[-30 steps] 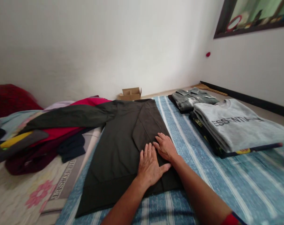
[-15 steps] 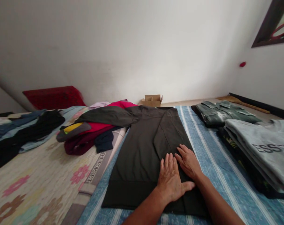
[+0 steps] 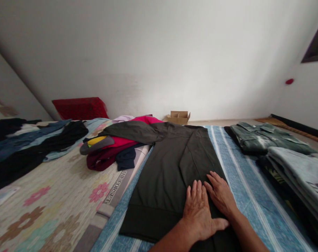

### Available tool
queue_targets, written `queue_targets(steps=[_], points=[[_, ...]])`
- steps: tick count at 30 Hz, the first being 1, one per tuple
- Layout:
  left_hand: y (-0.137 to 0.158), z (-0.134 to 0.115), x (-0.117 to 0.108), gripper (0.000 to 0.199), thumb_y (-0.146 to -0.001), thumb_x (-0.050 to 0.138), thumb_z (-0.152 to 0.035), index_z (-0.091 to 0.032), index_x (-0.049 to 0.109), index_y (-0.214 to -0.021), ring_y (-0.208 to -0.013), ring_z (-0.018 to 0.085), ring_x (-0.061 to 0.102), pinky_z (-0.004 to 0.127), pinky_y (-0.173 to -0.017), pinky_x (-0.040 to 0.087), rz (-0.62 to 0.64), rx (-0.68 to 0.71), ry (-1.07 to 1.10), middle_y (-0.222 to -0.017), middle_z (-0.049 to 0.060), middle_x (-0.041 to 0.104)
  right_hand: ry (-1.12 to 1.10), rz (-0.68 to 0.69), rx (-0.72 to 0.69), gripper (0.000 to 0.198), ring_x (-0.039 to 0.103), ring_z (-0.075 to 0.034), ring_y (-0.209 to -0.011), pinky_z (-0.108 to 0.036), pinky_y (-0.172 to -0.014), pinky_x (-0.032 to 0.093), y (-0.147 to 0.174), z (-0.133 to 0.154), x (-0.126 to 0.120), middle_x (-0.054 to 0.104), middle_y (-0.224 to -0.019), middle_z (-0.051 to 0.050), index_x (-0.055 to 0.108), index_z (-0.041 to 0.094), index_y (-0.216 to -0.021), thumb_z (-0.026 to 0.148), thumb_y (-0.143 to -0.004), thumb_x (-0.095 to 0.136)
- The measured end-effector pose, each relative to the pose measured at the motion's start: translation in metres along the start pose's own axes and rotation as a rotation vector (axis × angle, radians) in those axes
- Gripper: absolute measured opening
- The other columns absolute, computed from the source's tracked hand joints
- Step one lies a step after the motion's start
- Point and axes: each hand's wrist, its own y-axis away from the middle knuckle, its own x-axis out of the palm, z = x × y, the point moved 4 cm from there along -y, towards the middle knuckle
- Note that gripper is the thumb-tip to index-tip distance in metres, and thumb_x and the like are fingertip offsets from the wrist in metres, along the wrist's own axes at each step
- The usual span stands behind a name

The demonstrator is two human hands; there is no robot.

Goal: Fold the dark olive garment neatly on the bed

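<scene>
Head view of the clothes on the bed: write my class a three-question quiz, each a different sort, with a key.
1. True or false: both hands lie flat on the dark garment.
2. Which lies farther right: (a) the grey folded stack, (b) the red pillow?
3. What stands by the far wall?

Key: 1 true, left hand and right hand open; 2 a; 3 a cardboard box.

Single head view, low and near, forward over the dark garment [image 3: 171, 175].
</scene>
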Motion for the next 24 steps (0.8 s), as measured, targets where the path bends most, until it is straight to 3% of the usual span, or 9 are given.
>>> queue_targets(steps=[24], points=[[0.0005, 0.0035, 0.0004, 0.107, -0.07, 0.041, -0.077, -0.007, 0.011, -0.146, -0.14, 0.027, -0.008, 0.047, -0.113, -0.005, -0.026, 0.01, 0.048, -0.152, 0.017, 0.0, 0.027, -0.003, -0.002, 0.045, 0.043, -0.029, -0.125, -0.046, -0.1, 0.037, -0.0006, 0.0049, -0.0007, 0.051, -0.133, -0.014, 0.059, 0.01, -0.119, 0.034, -0.091, 0.034]])
